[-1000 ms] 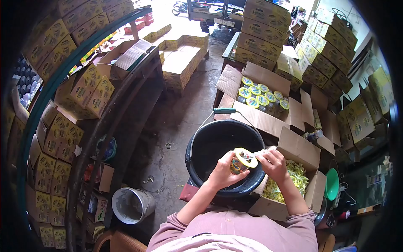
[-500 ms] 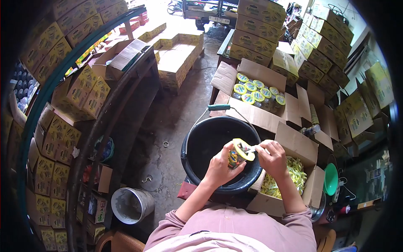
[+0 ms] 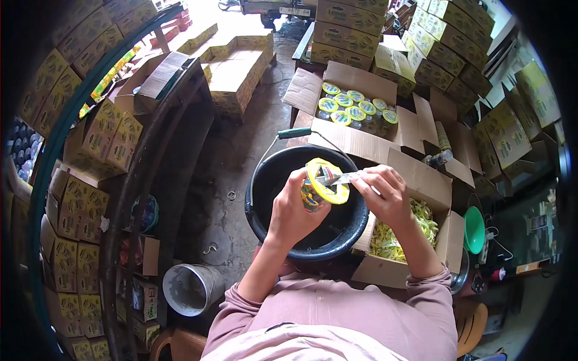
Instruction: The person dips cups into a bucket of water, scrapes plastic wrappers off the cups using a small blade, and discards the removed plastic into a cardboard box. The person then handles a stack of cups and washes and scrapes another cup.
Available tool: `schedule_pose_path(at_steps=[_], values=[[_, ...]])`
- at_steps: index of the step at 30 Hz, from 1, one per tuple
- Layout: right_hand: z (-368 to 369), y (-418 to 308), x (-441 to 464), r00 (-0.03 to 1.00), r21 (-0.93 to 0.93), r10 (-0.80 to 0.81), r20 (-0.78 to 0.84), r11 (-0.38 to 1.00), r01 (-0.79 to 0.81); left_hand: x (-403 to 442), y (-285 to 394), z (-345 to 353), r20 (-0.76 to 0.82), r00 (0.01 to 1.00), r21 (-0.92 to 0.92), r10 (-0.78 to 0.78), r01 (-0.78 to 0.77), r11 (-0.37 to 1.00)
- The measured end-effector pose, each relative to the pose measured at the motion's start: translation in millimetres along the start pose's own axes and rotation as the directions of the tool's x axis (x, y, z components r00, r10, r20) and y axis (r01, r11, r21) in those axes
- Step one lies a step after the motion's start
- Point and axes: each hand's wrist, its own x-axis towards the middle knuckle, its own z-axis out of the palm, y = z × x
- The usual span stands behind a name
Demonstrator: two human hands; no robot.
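Note:
My left hand [image 3: 294,210] is wrapped round a clear plastic cup [image 3: 310,201] with colourful contents, tilted so its yellow-rimmed film lid [image 3: 339,194] faces right. Between the fingers of my right hand [image 3: 385,191] is a thin silvery knife [image 3: 345,178]. Its tip is at the middle of the lid, where the film looks cut. Both hands are above a large black bucket [image 3: 255,216] with a green-gripped wire handle. To the right, under my right forearm, stands a carton [image 3: 376,266] holding yellow lid strips [image 3: 404,234].
An open carton [image 3: 352,137] of cups with yellow-rimmed lids [image 3: 346,109] stands beyond the bucket. A stack of cups [image 3: 442,139] and a green bowl [image 3: 474,230] are at the right. A grey pail [image 3: 191,290] sits on the floor at the left, near shelves of printed cartons [image 3: 78,259].
The view has shifted, and both hands with the cup sit higher and further left in it. The lid now faces the camera more, with the knife tip further across it.

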Motion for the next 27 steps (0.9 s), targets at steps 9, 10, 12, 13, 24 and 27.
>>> schedule_pose_path(at_steps=[9,10,12,13,24,27], values=[[-1.2,1.8,-2.1,0.995,-0.014,-0.093,-0.027,0.996,0.093,-3.7,6.8,-0.5,0.052,0.999,-0.075,0.015,-0.011,0.997],[-0.6,2.6,-2.7,0.994,0.001,-0.099,-0.035,0.995,0.099,-3.3,7.8,-0.3,0.065,0.998,-0.1,0.002,0.005,0.995],[0.8,4.1,-4.1,0.992,0.031,-0.113,-0.051,0.993,0.114,-3.1,9.9,0.8,0.091,0.996,-0.149,-0.023,0.036,0.988],[1.8,4.6,-4.8,0.993,0.044,-0.108,-0.051,0.993,0.11,-3.3,10.6,1.5,0.115,0.993,-0.165,-0.042,0.061,0.984],[19.9,-9.2,-24.6,0.996,0.086,-0.013,0.083,0.996,0.006,-15.1,-14.8,0.7,0.421,0.897,-0.423,-0.135,0.325,0.846],[28.2,-18.3,-29.8,0.994,0.101,0.028,0.105,0.994,-0.039,-14.7,-27.9,-6.9,0.553,0.829,-0.456,-0.083,0.385,0.803]])
